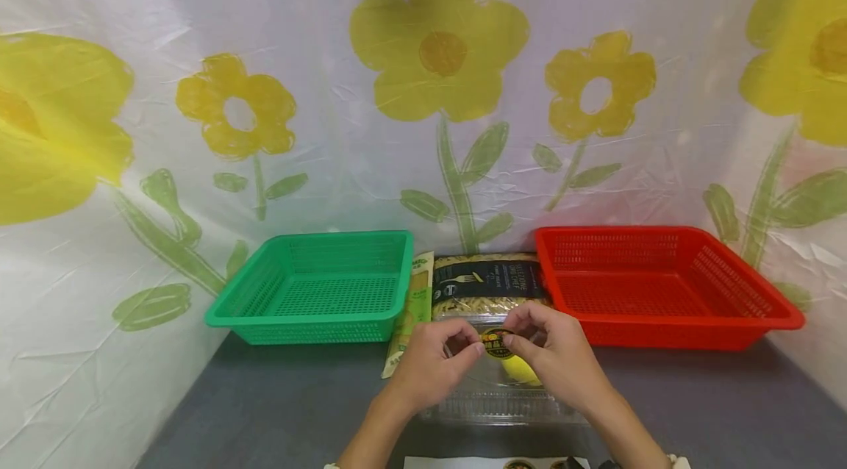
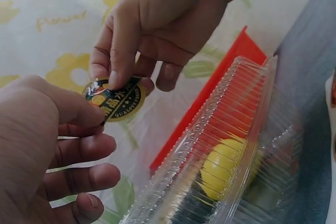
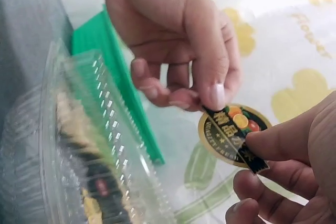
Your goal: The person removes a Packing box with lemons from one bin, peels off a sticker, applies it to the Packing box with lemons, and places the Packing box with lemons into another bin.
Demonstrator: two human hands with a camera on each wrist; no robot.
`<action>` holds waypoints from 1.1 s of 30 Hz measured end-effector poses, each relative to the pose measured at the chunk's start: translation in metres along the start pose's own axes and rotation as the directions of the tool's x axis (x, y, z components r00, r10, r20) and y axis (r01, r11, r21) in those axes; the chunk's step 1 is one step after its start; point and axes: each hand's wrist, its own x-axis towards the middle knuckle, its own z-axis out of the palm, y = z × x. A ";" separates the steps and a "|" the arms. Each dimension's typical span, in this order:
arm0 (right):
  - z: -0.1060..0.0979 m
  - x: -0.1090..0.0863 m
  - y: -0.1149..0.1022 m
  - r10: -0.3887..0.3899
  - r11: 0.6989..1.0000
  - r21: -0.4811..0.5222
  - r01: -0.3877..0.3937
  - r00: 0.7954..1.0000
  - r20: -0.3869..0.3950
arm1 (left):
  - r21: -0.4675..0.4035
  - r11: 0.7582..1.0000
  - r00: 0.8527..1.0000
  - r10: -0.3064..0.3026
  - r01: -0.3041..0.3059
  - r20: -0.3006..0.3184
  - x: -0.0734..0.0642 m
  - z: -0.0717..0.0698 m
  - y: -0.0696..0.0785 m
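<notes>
Both hands hold a round black-and-gold fruit sticker (image 1: 498,344) in the air, printed with oranges and white or gold lettering. On its left edge, the thumb and forefinger of my left hand (image 1: 433,362) pinch it. My right hand (image 1: 559,355) pinches the opposite side, its other fingers loosely bent. Below the hands is a clear plastic clamshell box (image 1: 503,410) with its lid down. Inside the box lies a smooth yellow fruit (image 2: 223,169), lemon-like, partly covered by the right hand in the head view.
A green basket (image 1: 307,319) stands at the back left, a red basket (image 1: 675,323) at the back right. Between them lie a pasta bag (image 1: 486,285) and a slim yellow-green packet (image 1: 415,314). A white sticker sheet (image 1: 450,463) lies at the near table edge.
</notes>
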 end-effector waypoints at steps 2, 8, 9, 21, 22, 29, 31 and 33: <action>0.001 0.002 0.004 0.014 1.000 0.005 -0.014 1.000 -0.007 | 0.005 1.000 1.000 -0.018 0.018 -0.014 0.001 0.002 -0.002; 0.005 0.009 0.017 0.016 0.999 -0.031 -0.017 0.999 -0.030 | 0.038 0.998 0.998 -0.057 0.058 -0.041 0.004 0.012 -0.010; 0.006 0.010 0.019 0.016 0.999 -0.041 -0.018 0.999 -0.031 | 0.053 0.996 0.997 -0.065 0.067 -0.046 0.005 0.014 -0.012; 0.014 0.016 0.045 0.039 0.992 -0.121 -0.039 0.999 0.003 | 0.242 0.964 0.992 -0.085 0.106 -0.096 0.009 0.028 -0.027; 0.014 0.016 0.046 0.037 0.990 -0.137 -0.036 0.999 0.007 | 0.259 0.959 0.991 -0.091 0.114 -0.097 0.009 0.028 -0.027; 0.017 0.017 0.049 0.025 0.971 -0.239 -0.018 0.999 0.027 | 0.365 0.920 0.989 -0.114 0.142 -0.096 0.010 0.031 -0.026; 0.019 0.017 0.050 0.015 0.964 -0.267 -0.008 1.000 0.027 | 0.391 0.910 0.989 -0.111 0.139 -0.093 0.010 0.031 -0.027; 0.020 0.017 0.051 0.005 0.957 -0.289 0.003 1.000 0.027 | 0.416 0.899 0.990 -0.110 0.138 -0.092 0.011 0.032 -0.027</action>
